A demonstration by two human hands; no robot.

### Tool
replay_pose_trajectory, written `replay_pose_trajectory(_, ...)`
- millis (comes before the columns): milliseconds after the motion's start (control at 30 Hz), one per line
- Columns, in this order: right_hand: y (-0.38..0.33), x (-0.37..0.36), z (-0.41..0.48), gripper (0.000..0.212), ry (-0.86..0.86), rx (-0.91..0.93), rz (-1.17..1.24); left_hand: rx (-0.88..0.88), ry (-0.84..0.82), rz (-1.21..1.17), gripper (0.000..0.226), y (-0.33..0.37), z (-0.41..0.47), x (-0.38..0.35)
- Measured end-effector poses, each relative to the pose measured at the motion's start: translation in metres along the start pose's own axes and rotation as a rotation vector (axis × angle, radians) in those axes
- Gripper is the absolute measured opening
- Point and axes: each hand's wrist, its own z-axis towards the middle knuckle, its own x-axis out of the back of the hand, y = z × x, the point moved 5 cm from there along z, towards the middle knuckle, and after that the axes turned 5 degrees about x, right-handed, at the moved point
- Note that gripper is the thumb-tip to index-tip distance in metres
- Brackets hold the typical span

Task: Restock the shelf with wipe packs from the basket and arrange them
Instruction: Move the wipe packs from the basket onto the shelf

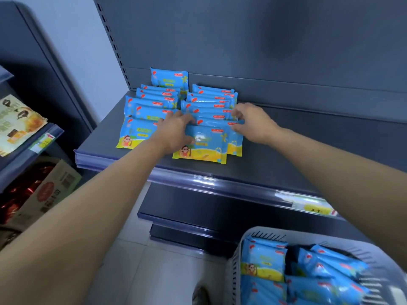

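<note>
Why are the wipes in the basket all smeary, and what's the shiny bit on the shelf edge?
Head view: the basket and its packs, bottom right, are blurred; head view: the shelf edge shows white reflected glare, and the front pack shines too; head view: straight lines bow, wide-angle distortion.

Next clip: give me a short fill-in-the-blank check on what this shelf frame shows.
1. The wipe packs on the shelf form ____ rows.
2. The left hand and the right hand both hold packs of the ____ row.
3. More packs lie in the grey ____ at the lower right.
Missing words: two; right; basket.
</note>
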Motion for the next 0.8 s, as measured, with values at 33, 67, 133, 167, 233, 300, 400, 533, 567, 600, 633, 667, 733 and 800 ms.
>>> replay_pose_trajectory(33,0.0,0.003,-0.005,0.032,0.028,0.004,-0.003,0.003,0.037,0.044,0.057,0.002,-0.002,0.0)
replay_pose_trajectory(67,-0.001,0.006,-0.011,0.031,0.052,0.01,-0.005,0.002,0.065,0.081,0.06,0.003,-0.004,0.0)
replay_pose_trajectory(133,-0.003,0.009,-0.025,0.028,0.086,0.031,-0.013,-0.014,0.114,0.137,0.062,0.008,-0.011,0.001)
replay_pose_trajectory(167,-0.004,0.011,-0.034,0.028,0.097,0.044,-0.028,-0.027,0.138,0.15,0.062,0.013,-0.016,0.001)
replay_pose_trajectory(233,-0.007,0.014,-0.054,0.028,0.119,0.076,-0.054,-0.055,0.191,0.128,0.058,0.027,-0.029,0.004)
replay_pose_trajectory(300,-0.006,0.017,-0.081,0.028,0.162,0.099,-0.054,-0.091,0.23,0.065,0.053,0.045,-0.047,0.004)
replay_pose_trajectory(400,0.001,0.016,-0.137,0.027,0.224,0.138,-0.062,-0.188,0.248,-0.074,0.047,0.08,-0.082,-0.005)
replay_pose_trajectory(533,0.027,-0.004,-0.212,0.027,0.151,0.12,-0.111,-0.32,0.114,-0.197,0.043,0.136,-0.131,-0.048)
replay_pose_trajectory(567,0.035,-0.011,-0.23,0.026,0.115,0.113,-0.113,-0.345,0.054,-0.207,0.043,0.149,-0.142,-0.065)
replay_pose_trajectory(600,0.044,-0.019,-0.248,0.025,0.078,0.106,-0.115,-0.363,-0.01,-0.214,0.042,0.161,-0.154,-0.083)
replay_pose_trajectory(633,0.054,-0.027,-0.266,0.025,0.039,0.092,-0.118,-0.375,-0.081,-0.216,0.04,0.17,-0.166,-0.102)
replay_pose_trajectory(667,0.065,-0.035,-0.282,0.026,-0.005,0.071,-0.121,-0.376,-0.161,-0.204,0.04,0.177,-0.177,-0.123)
replay_pose_trajectory(733,0.086,-0.053,-0.312,0.029,-0.118,0.015,-0.125,-0.348,-0.337,-0.124,0.041,0.183,-0.196,-0.165)
replay_pose_trajectory(800,0.106,-0.07,-0.336,0.033,-0.25,-0.035,-0.123,-0.308,-0.505,-0.017,0.044,0.181,-0.213,-0.204)
